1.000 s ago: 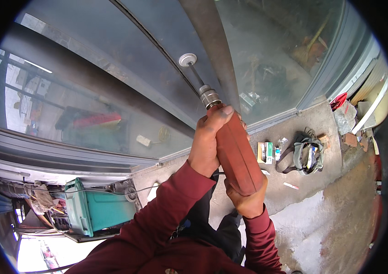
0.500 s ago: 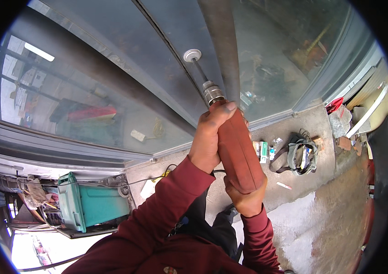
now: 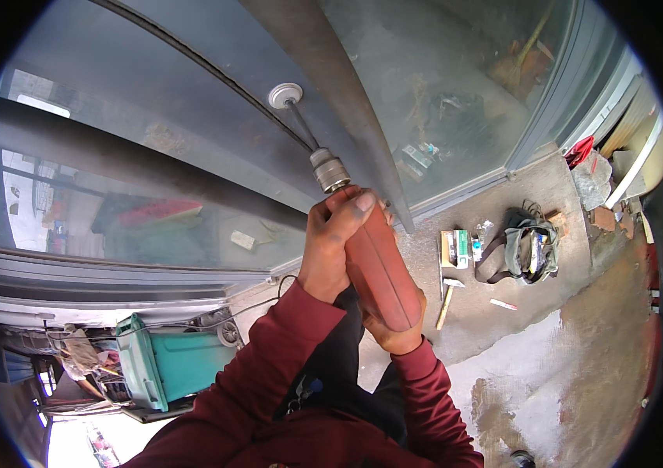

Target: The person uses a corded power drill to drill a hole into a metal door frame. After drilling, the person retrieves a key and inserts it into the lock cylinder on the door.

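A red power drill is held in both hands and points away from me at a grey metal door. My left hand is closed around the front of its body, thumb on top. My right hand grips its rear underneath; those fingers are mostly hidden. From the silver chuck a thin drill bit reaches to a round white fitting on the door. Whether its tip is inside the fitting I cannot tell. Long dark bars flank the fitting, one of them a door handle bar.
On the ground to the right lie a hammer, small boxes, an open tool bag and a red-white marker-like stick. A green wheeled bin stands left, near a black cable. Rubble lies at far right.
The drill, my hands and the fitting have shifted left in view, the drill slightly downward too. The hammer on the ground has come into sight. Both hands keep hold of the drill.
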The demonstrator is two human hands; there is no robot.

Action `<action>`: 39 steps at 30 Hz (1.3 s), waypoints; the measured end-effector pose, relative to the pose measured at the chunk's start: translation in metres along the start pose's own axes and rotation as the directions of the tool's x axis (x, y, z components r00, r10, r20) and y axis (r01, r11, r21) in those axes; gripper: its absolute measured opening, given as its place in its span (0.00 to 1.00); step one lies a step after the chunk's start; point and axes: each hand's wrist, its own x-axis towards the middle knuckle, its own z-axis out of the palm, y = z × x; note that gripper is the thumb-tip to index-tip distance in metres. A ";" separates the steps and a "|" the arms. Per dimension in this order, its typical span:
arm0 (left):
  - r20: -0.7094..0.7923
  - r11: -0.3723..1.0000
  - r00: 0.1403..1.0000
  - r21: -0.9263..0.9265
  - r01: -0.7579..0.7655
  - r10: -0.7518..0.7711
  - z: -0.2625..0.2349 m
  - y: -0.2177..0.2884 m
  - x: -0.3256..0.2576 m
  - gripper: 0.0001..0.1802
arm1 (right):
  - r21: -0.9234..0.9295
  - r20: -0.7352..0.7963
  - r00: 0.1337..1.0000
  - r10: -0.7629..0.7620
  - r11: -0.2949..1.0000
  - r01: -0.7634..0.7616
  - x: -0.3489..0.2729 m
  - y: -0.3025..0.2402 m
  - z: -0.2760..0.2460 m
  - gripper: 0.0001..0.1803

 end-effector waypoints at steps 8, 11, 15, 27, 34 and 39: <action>-0.019 0.992 0.999 0.122 -0.041 0.044 -0.007 -0.007 0.003 0.19 | 0.041 -0.036 0.998 -0.041 0.998 0.043 0.004 0.023 0.015 0.37; 0.020 0.992 0.999 0.114 -0.049 0.047 -0.012 -0.009 0.004 0.19 | 0.038 -0.031 0.997 -0.064 0.997 0.065 0.006 0.025 0.018 0.37; 0.061 0.997 0.995 0.019 -0.081 0.080 -0.016 -0.011 0.006 0.18 | 0.157 -0.064 0.998 0.001 0.988 0.009 0.005 0.018 0.021 0.37; -0.027 0.979 1.000 0.204 -0.007 0.013 -0.016 -0.004 0.000 0.19 | 0.067 0.008 0.998 -0.069 0.995 0.068 -0.006 0.033 0.030 0.42; -0.002 0.975 0.999 0.214 -0.052 0.054 -0.024 -0.011 0.008 0.18 | 0.221 -0.017 0.999 -0.037 0.974 0.039 0.002 0.046 0.039 0.39; 0.012 0.982 0.998 0.176 -0.067 0.066 -0.026 -0.016 0.011 0.18 | 0.248 -0.076 0.995 -0.059 0.966 0.076 0.009 0.049 0.040 0.34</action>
